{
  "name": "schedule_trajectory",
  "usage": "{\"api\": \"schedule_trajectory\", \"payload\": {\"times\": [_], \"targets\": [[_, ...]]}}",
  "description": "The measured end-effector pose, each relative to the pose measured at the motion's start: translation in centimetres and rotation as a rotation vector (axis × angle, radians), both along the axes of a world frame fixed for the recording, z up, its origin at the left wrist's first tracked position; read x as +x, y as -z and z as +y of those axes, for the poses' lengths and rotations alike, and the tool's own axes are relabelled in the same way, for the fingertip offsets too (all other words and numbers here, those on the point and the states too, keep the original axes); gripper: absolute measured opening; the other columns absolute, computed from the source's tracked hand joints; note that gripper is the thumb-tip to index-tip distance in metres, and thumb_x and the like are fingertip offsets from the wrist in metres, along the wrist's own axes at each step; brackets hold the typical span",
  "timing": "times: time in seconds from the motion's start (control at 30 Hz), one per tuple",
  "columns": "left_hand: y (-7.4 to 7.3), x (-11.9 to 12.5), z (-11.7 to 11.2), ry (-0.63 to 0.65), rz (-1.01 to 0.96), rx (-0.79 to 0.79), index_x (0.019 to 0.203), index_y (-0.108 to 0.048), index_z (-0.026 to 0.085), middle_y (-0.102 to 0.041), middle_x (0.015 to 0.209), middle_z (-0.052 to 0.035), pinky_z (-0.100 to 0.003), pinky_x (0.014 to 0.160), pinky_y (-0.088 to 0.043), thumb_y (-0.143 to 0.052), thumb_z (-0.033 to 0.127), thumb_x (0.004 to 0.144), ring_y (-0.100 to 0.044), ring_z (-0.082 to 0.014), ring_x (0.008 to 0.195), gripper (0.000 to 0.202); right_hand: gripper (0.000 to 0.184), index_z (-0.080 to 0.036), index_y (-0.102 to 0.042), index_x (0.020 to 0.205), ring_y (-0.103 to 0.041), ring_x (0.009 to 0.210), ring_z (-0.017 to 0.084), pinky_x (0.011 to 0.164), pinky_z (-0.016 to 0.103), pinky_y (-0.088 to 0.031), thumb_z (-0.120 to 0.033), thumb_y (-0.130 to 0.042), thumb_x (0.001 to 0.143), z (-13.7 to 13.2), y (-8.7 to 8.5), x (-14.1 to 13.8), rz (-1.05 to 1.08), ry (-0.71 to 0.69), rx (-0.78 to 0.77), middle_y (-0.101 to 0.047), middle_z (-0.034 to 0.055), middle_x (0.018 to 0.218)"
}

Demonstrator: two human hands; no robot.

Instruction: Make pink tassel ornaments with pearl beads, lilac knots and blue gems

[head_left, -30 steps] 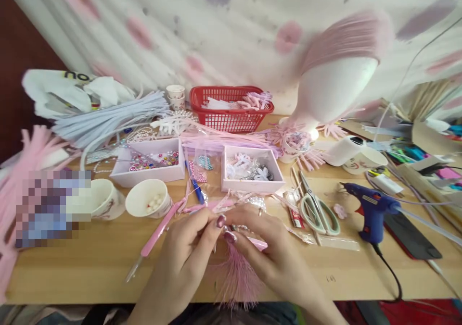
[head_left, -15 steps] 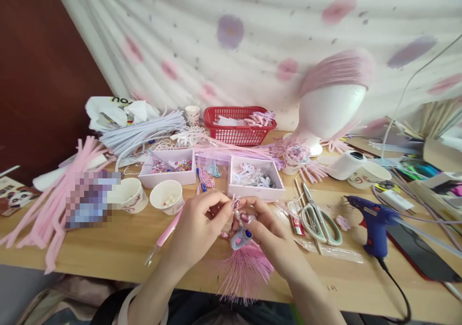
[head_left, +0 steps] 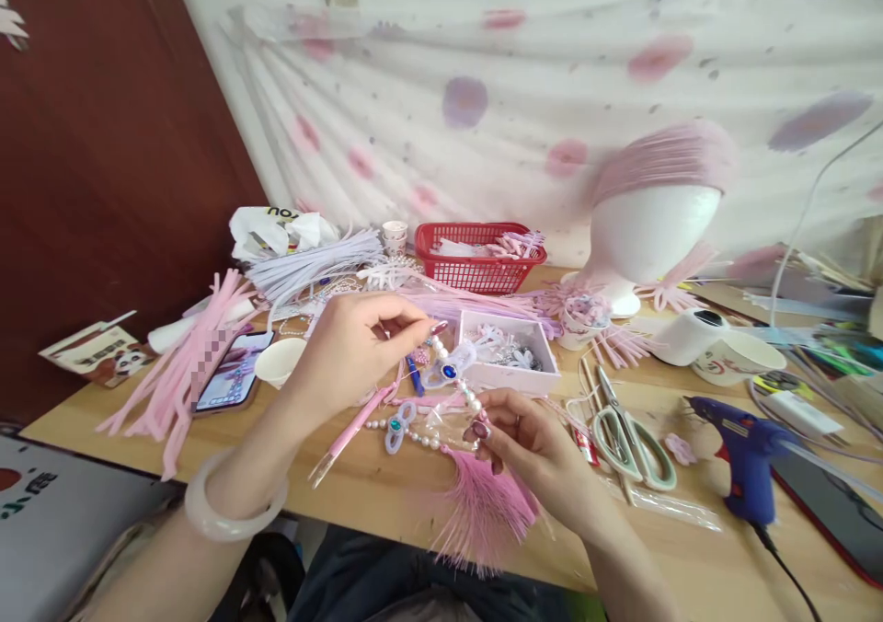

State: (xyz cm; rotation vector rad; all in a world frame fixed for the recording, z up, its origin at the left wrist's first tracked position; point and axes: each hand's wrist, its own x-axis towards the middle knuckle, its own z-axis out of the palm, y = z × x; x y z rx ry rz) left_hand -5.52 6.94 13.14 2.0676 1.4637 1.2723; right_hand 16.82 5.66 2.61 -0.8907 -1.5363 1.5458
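Observation:
My left hand (head_left: 365, 341) pinches the upper end of a pearl bead strand (head_left: 467, 396) between thumb and fingertips. Lower down, my right hand (head_left: 534, 443) grips the same strand, so it slants between them above the table. Midway along it sits a pale lilac fuzzy bow (head_left: 434, 379) with a blue gem at its centre. Beneath my right hand a pink tassel (head_left: 487, 502) spreads over the table edge. A second bow with a green gem (head_left: 395, 426) lies on the table among more pearls. How the tassel joins the beads is partly hidden.
Close on the right are scissors (head_left: 631, 447), a blue glue gun (head_left: 741, 447) and a dark phone (head_left: 828, 512). A white box (head_left: 510, 378) of trinkets and a red basket (head_left: 475, 277) stand behind. Pink fuzzy stems (head_left: 186, 355) and a lit phone (head_left: 235, 378) lie left.
My hands have drawn apart, the left one up and leftward, stretching the strand between them. The blue-gem bow has come up into clear sight. My view has swung left.

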Motion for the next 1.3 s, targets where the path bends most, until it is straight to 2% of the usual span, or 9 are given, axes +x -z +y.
{"api": "schedule_trajectory", "payload": {"times": [0.2, 0.27, 0.37, 0.47, 0.57, 0.67, 0.9, 1.1, 1.3], "targets": [[2.3, -1.7, -0.9, -0.014, -0.08, -0.143, 0.07, -0.069, 0.018, -0.072, 0.069, 0.0005, -0.023, 0.06, -0.05, -0.062, 0.026, 0.086, -0.063, -0.0135, 0.063, 0.018, 0.024, -0.017, -0.066, 0.095, -0.06, 0.056, 0.012, 0.049, 0.023, -0.05, -0.04, -0.068, 0.089, 0.6, -0.2, 1.7, -0.246, 0.01, 0.107, -0.063, -0.0015, 0.064], [3.3, -2.0, -1.2, 0.023, -0.168, -0.221, 0.074, -0.066, 0.017, -0.072, 0.071, -0.0007, -0.024, 0.061, -0.053, -0.06, 0.028, 0.089, -0.066, -0.0146, 0.066, 0.019, 0.024, -0.017, -0.068, 0.101, -0.066, 0.065, 0.014, 0.056, 0.025, -0.055, -0.037, -0.069, 0.088, 0.9, -0.1, 1.8, -0.24, 0.005, 0.121, -0.07, 0.0026, 0.076], [4.1, -2.0, -1.4, 0.078, -0.349, -0.346, 0.078, -0.063, 0.017, -0.072, 0.074, -0.0023, -0.027, 0.066, -0.059, -0.06, 0.03, 0.091, -0.071, -0.0165, 0.071, 0.019, 0.035, -0.021, -0.067, 0.116, -0.071, 0.101, 0.021, 0.084, 0.036, -0.059, -0.031, -0.075, 0.083, 1.1, 0.4, 1.7, -0.147, -0.077, 0.088, -0.074, 0.009, 0.111], [3.5, -1.5, -1.3, 0.143, -0.473, -0.406, 0.08, -0.062, 0.016, -0.072, 0.075, -0.0017, -0.028, 0.07, -0.062, -0.059, 0.027, 0.092, -0.072, -0.0146, 0.069, 0.016, 0.045, -0.025, -0.062, 0.126, -0.062, 0.124, 0.023, 0.105, 0.043, -0.05, -0.027, -0.075, 0.083, 1.1, 0.9, 1.5, -0.076, -0.204, 0.053, -0.068, 0.0096, 0.13], [2.0, -0.7, -0.9, 0.227, -0.471, -0.353, 0.082, -0.063, 0.015, -0.072, 0.078, -0.0017, -0.024, 0.073, -0.061, -0.057, 0.023, 0.093, -0.073, -0.0131, 0.072, 0.015, 0.041, -0.026, -0.061, 0.127, -0.067, 0.117, 0.022, 0.102, 0.044, -0.053, -0.027, -0.072, 0.087, 1.0, 0.8, 1.3, -0.039, -0.249, 0.068, -0.071, 0.0092, 0.124], [-0.2, 0.6, -0.3, 0.264, -0.405, -0.257, 0.079, -0.064, 0.015, -0.071, 0.078, -0.0015, -0.022, 0.072, -0.059, -0.057, 0.02, 0.093, -0.072, -0.0129, 0.074, 0.017, 0.035, -0.025, -0.062, 0.124, -0.072, 0.105, 0.02, 0.098, 0.042, -0.058, -0.026, -0.071, 0.089, 0.9, -0.3, 1.3, 0.012, -0.234, 0.107, -0.074, 0.0087, 0.114], [-5.0, 4.7, 0.8, 0.336, -0.358, -0.052, 0.076, -0.059, 0.016, -0.065, 0.07, 0.0031, -0.018, 0.068, -0.052, -0.052, 0.021, 0.099, -0.068, -0.0087, 0.068, 0.024, 0.039, -0.029, -0.059, 0.128, -0.065, 0.12, 0.02, 0.099, 0.036, -0.058, -0.016, -0.066, 0.091, 1.6, -3.0, 1.3, 0.049, -0.073, 0.344, -0.068, 0.0073, 0.128], [-2.8, 8.2, 1.5, 0.522, -0.727, -0.359, 0.077, -0.043, 0.021, -0.052, 0.06, 0.0067, -0.019, 0.062, -0.051, -0.039, 0.023, 0.104, -0.06, -0.0074, 0.056, 0.027, 0.032, -0.03, -0.061, 0.121, -0.065, 0.121, 0.019, 0.098, 0.034, -0.058, -0.021, -0.068, 0.091, 1.4, -0.7, 0.8, 0.189, 0.07, 0.347, -0.069, 0.0054, 0.126], [-1.2, 10.9, 1.9, 0.626, -0.942, -0.625, 0.072, -0.037, 0.021, -0.038, 0.058, 0.0081, -0.019, 0.055, -0.045, -0.04, 0.017, 0.103, -0.047, -0.0047, 0.049, 0.031, 0.024, -0.026, -0.063, 0.106, -0.073, 0.102, 0.019, 0.084, 0.031, -0.061, -0.035, -0.074, 0.087, 0.6, 1.0, 1.0, 0.173, 0.191, 0.288, -0.074, 0.0041, 0.101]]}}
